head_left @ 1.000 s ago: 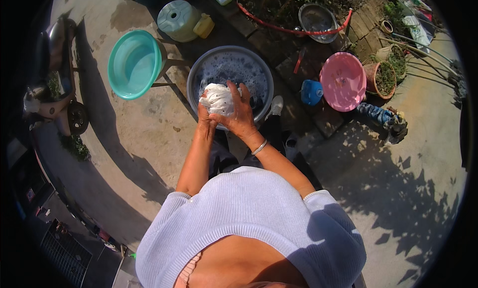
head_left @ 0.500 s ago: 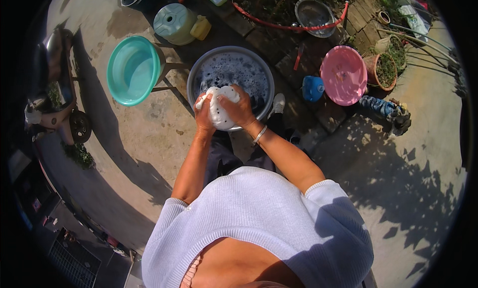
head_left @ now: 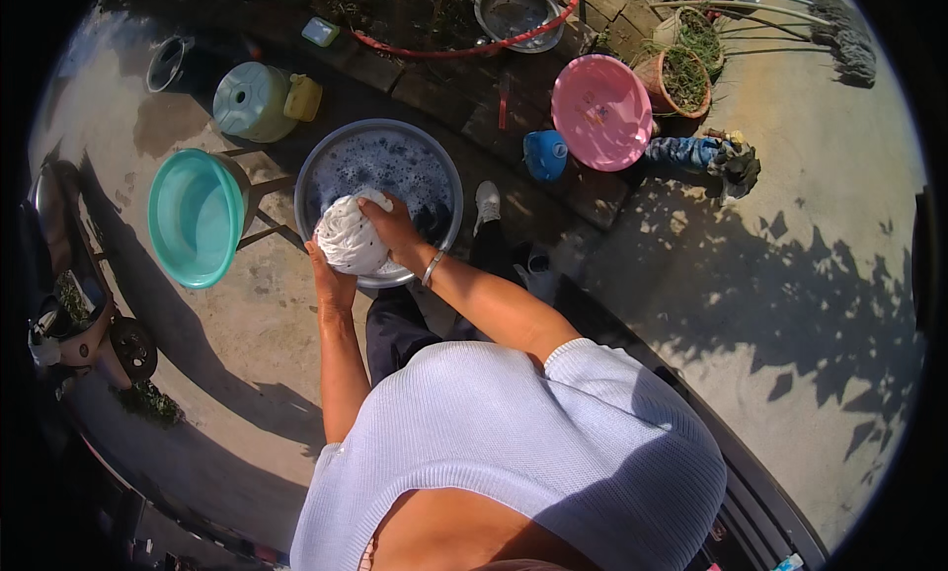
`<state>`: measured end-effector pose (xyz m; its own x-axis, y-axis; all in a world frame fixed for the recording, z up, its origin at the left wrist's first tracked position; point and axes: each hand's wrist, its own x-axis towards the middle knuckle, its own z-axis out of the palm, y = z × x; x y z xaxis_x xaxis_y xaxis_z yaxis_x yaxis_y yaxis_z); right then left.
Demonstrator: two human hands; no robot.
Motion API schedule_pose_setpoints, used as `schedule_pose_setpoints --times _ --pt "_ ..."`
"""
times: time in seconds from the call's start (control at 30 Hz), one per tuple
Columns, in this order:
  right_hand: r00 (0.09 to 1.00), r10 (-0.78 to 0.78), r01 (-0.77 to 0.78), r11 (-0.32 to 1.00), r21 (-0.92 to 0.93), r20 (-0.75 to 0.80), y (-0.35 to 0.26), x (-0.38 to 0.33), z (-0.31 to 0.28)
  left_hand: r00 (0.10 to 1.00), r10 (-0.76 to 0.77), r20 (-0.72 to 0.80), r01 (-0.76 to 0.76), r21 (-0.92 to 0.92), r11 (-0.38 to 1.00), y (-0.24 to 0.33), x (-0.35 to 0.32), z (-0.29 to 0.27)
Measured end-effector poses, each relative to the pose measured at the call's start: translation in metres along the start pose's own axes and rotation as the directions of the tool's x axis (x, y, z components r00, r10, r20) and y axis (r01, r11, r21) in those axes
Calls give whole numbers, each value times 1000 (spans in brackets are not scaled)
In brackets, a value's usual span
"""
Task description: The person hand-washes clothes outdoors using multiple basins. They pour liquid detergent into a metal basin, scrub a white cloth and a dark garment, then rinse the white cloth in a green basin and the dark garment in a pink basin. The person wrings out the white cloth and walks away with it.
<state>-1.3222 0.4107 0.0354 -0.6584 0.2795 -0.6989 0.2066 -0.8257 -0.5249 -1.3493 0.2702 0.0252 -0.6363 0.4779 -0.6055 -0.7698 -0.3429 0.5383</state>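
Between my hands is a bunched white cloth (head_left: pixel 350 237) with small dark specks, wadded into a wet lump. My left hand (head_left: pixel 334 278) grips it from the lower left, while my right hand (head_left: pixel 398 231) presses on its upper right side. The lump is held over the near left part of a round metal basin (head_left: pixel 457 198). Dark water covered with foam (head_left: pixel 380 166) fills that basin, and other dark stuff in it cannot be made out. A bracelet circles my right wrist.
A teal basin (head_left: pixel 158 221) of water stands at left on a support. Behind it are a pale round container (head_left: pixel 252 102) and a yellow jug (head_left: pixel 303 97). To the right sit a blue container (head_left: pixel 544 154), a pink basin (head_left: pixel 602 112) and a plant pot (head_left: pixel 683 82).
The cloth has gone from a smooth, foamy mass to a creased, compact lump. My hands have turned with it, my left now lower. The whole view has swung to the right.
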Motion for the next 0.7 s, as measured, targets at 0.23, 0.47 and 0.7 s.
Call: schedule_pose_setpoints --times 0.23,0.47,0.7 --pt "773 -315 633 321 -705 551 1 -19 -13 975 -190 -114 114 -477 872 -5 -21 -2" --pt "628 -492 721 76 -689 604 -6 -51 24 970 -53 239 162 -464 871 -10 0 -45" --pt "619 -402 753 60 -655 674 -3 -30 20 990 -45 131 87 -331 940 -6 -1 -53"
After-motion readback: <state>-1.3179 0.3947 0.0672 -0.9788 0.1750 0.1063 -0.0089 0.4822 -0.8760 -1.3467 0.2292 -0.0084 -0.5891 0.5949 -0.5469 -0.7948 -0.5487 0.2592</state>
